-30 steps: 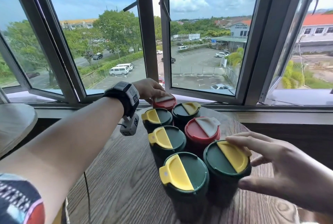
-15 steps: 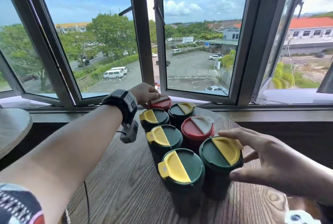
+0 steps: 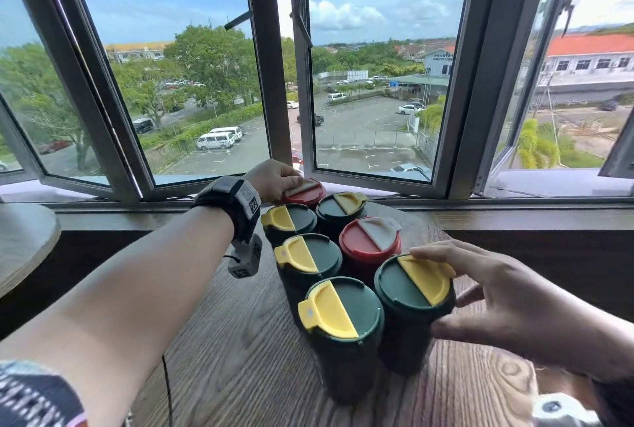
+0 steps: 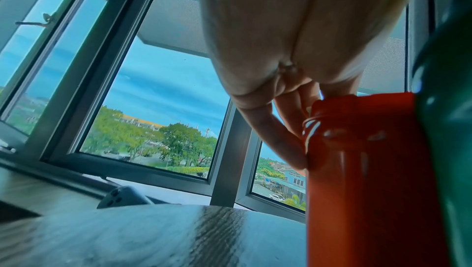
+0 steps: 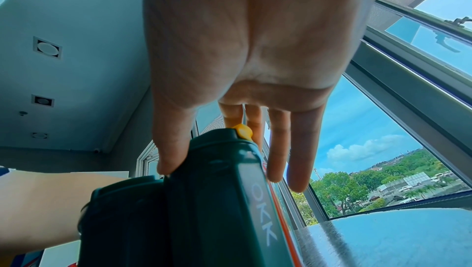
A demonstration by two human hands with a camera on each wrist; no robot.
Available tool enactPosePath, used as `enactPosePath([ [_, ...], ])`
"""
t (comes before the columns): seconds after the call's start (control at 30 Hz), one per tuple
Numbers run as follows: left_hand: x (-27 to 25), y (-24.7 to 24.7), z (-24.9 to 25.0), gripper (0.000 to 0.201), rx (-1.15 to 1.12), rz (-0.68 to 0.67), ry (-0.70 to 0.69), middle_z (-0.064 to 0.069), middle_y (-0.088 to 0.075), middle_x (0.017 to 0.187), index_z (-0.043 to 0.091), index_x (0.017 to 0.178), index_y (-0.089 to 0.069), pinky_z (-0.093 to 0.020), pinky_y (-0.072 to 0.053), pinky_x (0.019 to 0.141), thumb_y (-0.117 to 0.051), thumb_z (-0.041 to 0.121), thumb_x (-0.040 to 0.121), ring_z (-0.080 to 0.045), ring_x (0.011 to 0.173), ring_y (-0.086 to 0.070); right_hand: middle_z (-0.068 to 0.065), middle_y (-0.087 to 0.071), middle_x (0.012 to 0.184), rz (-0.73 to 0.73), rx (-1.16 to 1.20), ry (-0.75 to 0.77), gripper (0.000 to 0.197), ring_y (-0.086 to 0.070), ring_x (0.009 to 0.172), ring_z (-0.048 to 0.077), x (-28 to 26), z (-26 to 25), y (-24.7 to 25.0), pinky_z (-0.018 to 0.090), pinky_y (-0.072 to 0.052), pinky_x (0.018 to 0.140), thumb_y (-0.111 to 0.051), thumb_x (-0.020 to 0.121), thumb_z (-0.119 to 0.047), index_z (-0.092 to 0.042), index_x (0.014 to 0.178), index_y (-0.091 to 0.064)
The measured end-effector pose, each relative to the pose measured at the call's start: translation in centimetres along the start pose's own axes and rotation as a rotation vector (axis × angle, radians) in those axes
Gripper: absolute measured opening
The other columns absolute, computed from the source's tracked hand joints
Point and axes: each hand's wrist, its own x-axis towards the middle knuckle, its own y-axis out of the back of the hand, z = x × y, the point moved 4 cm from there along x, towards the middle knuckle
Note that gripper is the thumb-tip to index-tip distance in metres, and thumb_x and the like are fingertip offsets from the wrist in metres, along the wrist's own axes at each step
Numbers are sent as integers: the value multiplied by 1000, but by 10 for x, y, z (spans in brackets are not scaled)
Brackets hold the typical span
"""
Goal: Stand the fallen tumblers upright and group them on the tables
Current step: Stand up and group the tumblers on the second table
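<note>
Several tumblers stand upright in a tight cluster on the round wooden table (image 3: pixel 223 375): dark green ones with yellow lid flaps and two red ones with pale flaps. My left hand (image 3: pixel 279 183) grips the far red tumbler (image 3: pixel 308 193) by the window, fingers curled down its side (image 4: pixel 362 170). My right hand (image 3: pixel 480 289) has straight fingers. Its index finger lies on the yellow flap of the near-right green tumbler (image 3: pixel 408 292) and its thumb touches the tumbler's side (image 5: pixel 217 200). Another green tumbler (image 3: pixel 343 310) stands just left of it.
Open window frames and a sill (image 3: pixel 514 210) run right behind the table. A second round table (image 3: pixel 20 241) shows its edge at the far left. Bare wood lies in front of and to the left of the cluster.
Both hands stay on the same tumblers. Only the head view has shifted slightly; no tumbler has visibly moved.
</note>
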Motion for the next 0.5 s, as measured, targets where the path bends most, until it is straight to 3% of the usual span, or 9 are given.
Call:
enactPosePath([
  [0.27, 2, 0, 6, 31, 51, -43, -16, -8, -73, 108, 15, 121, -73, -21, -46, 62, -60, 32, 98, -17, 85, -62, -27, -59, 141, -5, -16, 3, 79, -56, 132, -3, -1, -3, 1, 21, -61, 88, -91, 74, -48, -55, 143, -53],
  [0.4, 1, 0, 4, 34, 28, -65, 25, -7, -67, 108, 15, 125, -70, -24, -51, 59, -60, 33, 98, -15, 80, -60, -30, -58, 139, -3, -11, 11, 80, -55, 131, -4, 0, -6, 3, 23, -60, 89, -88, 70, -53, -60, 141, -51],
  [0.5, -1, 1, 3, 36, 45, -73, 35, -10, -65, 116, 15, 127, -69, -33, -56, 68, -58, 36, 99, -23, 91, -61, -33, -57, 139, 1, -9, 8, 82, -54, 130, -6, 2, -7, 3, 23, -58, 92, -85, 67, -59, -63, 140, -49],
])
